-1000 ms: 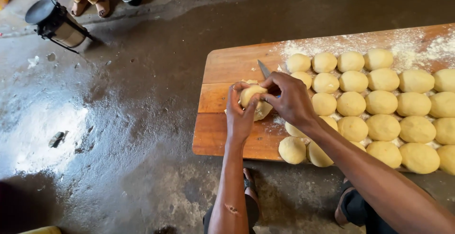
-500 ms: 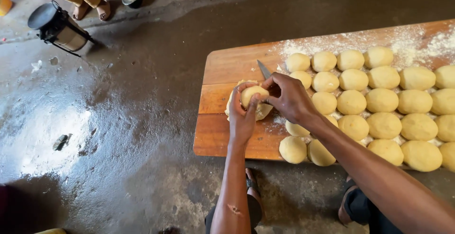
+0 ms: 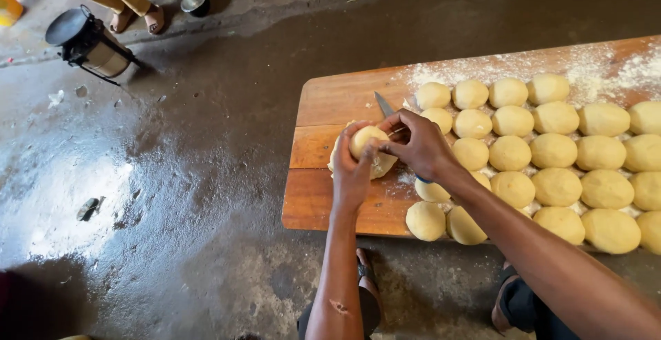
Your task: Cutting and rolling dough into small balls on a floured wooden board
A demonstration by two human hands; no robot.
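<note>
My left hand [image 3: 351, 171] cups a pale yellow dough ball [image 3: 365, 140] at the left part of a long wooden board [image 3: 323, 195]. My right hand [image 3: 416, 146] grips a knife [image 3: 383, 104] whose grey blade points away from me just behind the dough ball; the handle is hidden in my fist. The fingertips of both hands meet at the ball. Several round dough balls [image 3: 551, 150] lie in rows to the right, some under my right forearm.
White flour [image 3: 592, 64] dusts the board's far right. The floor [image 3: 172, 174] is dark and wet. A black metal lantern-like stove [image 3: 86, 40] and a small metal cup [image 3: 196, 1] stand far left, near another person's sandalled feet [image 3: 141, 17].
The hands stay on the dough ball with only slight finger shifts; the view has drifted a little.
</note>
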